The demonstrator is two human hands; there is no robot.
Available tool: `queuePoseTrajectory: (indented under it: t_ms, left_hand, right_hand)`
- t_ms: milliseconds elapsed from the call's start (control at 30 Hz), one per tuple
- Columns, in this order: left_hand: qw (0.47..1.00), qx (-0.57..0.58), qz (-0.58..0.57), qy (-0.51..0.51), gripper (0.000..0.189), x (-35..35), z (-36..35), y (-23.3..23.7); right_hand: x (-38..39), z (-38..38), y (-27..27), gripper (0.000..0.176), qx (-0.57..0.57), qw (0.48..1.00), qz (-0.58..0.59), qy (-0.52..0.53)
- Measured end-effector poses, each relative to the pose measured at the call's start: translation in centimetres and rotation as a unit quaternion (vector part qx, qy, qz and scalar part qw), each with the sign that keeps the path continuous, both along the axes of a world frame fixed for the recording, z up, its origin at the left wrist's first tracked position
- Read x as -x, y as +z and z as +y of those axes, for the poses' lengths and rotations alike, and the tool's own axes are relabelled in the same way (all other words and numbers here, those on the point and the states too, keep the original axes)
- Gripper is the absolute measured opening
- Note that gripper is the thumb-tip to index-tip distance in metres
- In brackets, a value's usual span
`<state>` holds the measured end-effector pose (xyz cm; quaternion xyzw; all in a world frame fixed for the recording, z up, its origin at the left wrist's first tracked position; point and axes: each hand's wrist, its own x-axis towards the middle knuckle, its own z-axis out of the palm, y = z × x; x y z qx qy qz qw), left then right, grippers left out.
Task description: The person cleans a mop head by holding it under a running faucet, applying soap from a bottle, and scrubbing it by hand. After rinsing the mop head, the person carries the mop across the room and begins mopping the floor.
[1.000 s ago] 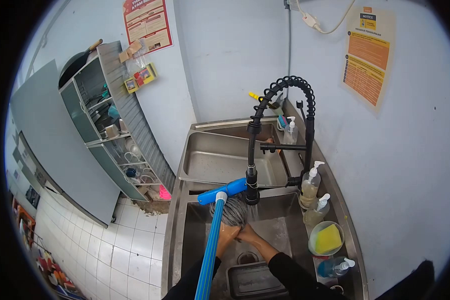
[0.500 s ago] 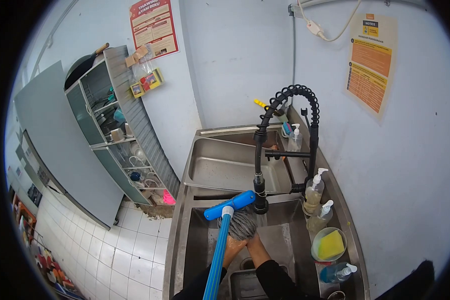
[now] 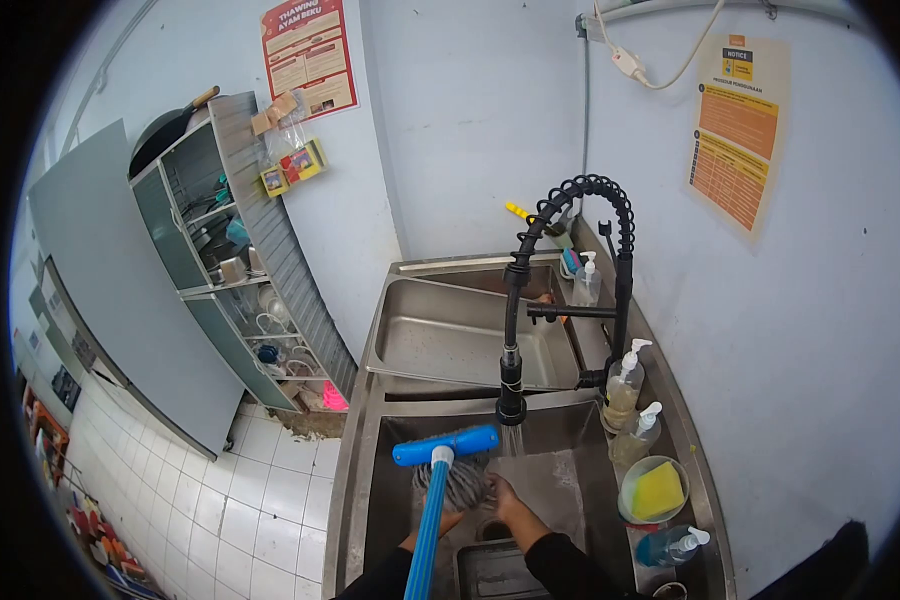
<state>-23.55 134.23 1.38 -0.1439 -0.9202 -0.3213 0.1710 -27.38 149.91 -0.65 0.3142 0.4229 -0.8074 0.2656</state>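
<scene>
A string mop with a blue head (image 3: 446, 446) and grey strands (image 3: 464, 484) hangs over the sink basin (image 3: 560, 480), its blue striped handle slanting toward me. My left hand (image 3: 446, 523) is closed on the strands from below, its fingers mostly hidden behind the mop. On the other side, my right hand (image 3: 511, 506) has its fingers curled against the strand ends. Water runs from the black spray faucet (image 3: 511, 405), just right of the mop. Below my hands a dark rectangular tray (image 3: 495, 572) lies in the basin, close to the drain (image 3: 493, 529).
Pump bottles (image 3: 625, 385) and a bowl with a yellow sponge (image 3: 657, 490) line the right ledge. A large steel pan (image 3: 450, 325) rests over the sink section behind. To the left stands a cabinet (image 3: 240, 270) with kitchenware, on a white tiled floor (image 3: 270, 500).
The mop head and both hands have shifted left and slightly down, away from the faucet's outlet. The running water now shows more plainly, and my hands sit farther apart.
</scene>
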Motion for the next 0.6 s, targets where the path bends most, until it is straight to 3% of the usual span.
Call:
queuePoseTrajectory:
  t_ms: [33,100,167,233,367,400,500,600]
  left_hand:
    - [0.999,0.047,0.027,-0.004,0.052,-0.5,-0.8,0.1]
    - [0.991,0.114,0.065,-0.018,0.052,-0.6,-1.8,0.4]
    - [0.983,0.156,0.086,-0.036,0.053,-0.1,-2.1,1.0]
    - [0.980,0.176,0.063,-0.062,0.053,0.8,-1.6,1.1]
    - [0.965,0.194,-0.086,-0.154,0.056,4.4,0.5,0.1]
    - [0.957,0.227,-0.091,-0.155,0.072,5.4,1.5,-0.7]
    - [0.938,0.203,-0.243,-0.142,0.093,6.9,3.6,-0.3]
    - [0.951,-0.104,-0.251,-0.148,0.111,8.7,3.0,-0.7]
  right_hand:
    - [-1.4,0.9,5.2,0.047,-0.066,0.997,-0.031,0.041]
    - [-1.2,2.8,1.4,0.053,-0.070,0.988,0.122,0.065]
    - [-1.5,3.9,1.0,0.063,-0.044,0.958,0.270,0.080]
    - [-2.3,4.8,6.3,0.074,0.011,0.905,0.416,0.086]
    - [-0.3,6.7,3.0,0.058,0.044,0.928,0.361,-0.082]
    - [0.4,7.5,0.8,0.051,0.086,0.933,0.323,-0.132]
    - [0.6,9.3,-0.4,0.036,0.170,0.926,0.255,-0.221]
    - [0.2,10.6,-0.1,0.035,0.176,0.906,0.294,-0.250]
